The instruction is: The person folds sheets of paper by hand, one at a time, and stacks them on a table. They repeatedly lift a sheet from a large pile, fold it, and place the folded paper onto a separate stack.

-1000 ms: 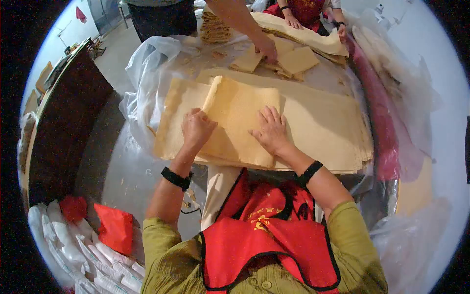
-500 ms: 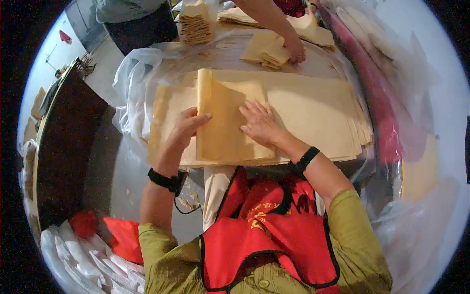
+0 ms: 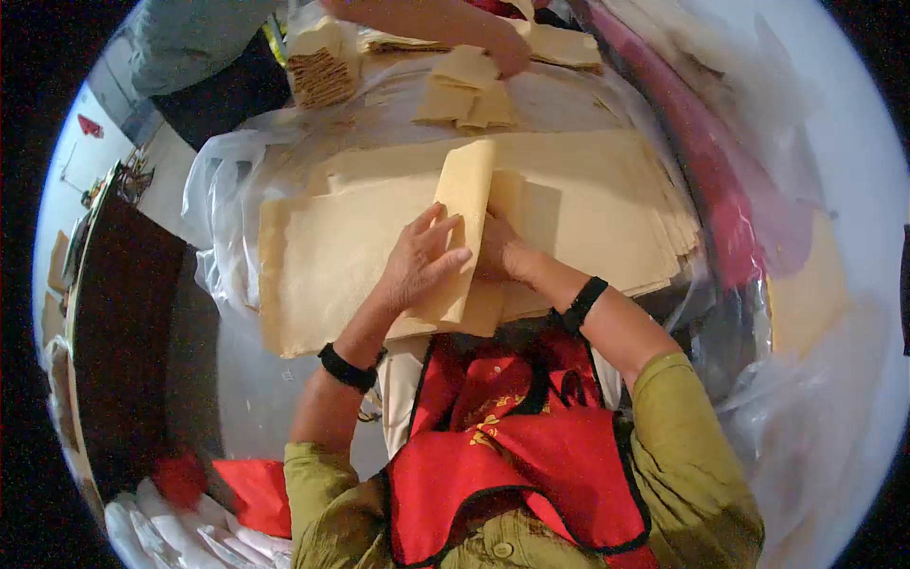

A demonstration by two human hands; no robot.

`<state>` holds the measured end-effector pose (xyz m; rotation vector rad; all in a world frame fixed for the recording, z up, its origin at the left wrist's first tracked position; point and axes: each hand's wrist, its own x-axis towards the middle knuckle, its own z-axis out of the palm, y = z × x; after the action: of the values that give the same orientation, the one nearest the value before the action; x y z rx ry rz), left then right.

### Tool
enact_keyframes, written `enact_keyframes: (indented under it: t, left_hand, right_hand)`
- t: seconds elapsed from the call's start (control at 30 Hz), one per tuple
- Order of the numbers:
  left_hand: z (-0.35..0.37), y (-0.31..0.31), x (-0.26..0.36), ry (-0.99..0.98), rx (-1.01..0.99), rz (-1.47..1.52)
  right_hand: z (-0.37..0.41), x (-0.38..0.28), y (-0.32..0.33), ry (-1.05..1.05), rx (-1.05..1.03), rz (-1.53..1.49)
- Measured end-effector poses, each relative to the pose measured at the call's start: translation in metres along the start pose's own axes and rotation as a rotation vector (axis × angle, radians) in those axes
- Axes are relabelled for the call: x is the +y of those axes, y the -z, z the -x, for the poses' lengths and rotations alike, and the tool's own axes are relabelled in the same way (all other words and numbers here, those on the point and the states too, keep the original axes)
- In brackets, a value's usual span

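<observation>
Large tan sheets (image 3: 607, 218) lie stacked on the plastic-covered table before me. A folded tan sheet (image 3: 462, 204) stands partly raised near the middle of the stack. My left hand (image 3: 427, 261) rests on the left side of this fold, its fingers apart and its thumb against the sheet. On the right side, my right hand (image 3: 502, 248) reaches in behind the raised fold, which hides most of its fingers; whether they grip the sheet does not show.
Across the table a co-worker's hand (image 3: 509, 49) is at small folded tan pieces (image 3: 464, 95). A bundle of folded pieces (image 3: 320, 76) stands at the back left. Clear plastic (image 3: 223, 190) hangs over the left edge; pink material (image 3: 701, 190) lies along the right.
The folded sheet has moved right and now stands narrower and raised. My left hand has moved right onto it, and my right hand has gone behind it. The co-worker's hand has shifted up and left.
</observation>
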<state>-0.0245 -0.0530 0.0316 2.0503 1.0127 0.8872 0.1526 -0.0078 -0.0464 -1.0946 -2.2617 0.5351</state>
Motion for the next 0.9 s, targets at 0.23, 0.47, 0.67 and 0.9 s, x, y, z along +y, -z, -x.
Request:
enact_keyframes:
  t: [0.23, 0.47, 0.67, 0.9]
  left_hand:
    - [-0.004, -0.030, 0.013, -0.224, 0.036, -0.294]
    - [-0.004, -0.041, 0.008, -0.254, 0.059, -0.328]
    - [0.001, -0.044, 0.005, -0.275, 0.033, -0.422]
    - [-0.015, -0.063, 0.043, -0.028, 0.012, -0.663]
  right_hand:
    - [0.013, 0.007, 0.002, -0.259, 0.126, -0.403]
    - [0.021, 0.028, 0.001, -0.306, 0.167, -0.057]
    - [0.043, -0.016, 0.039, -0.279, 0.300, 0.509]
    - [0.043, 0.014, 0.046, -0.166, 0.160, 0.361]
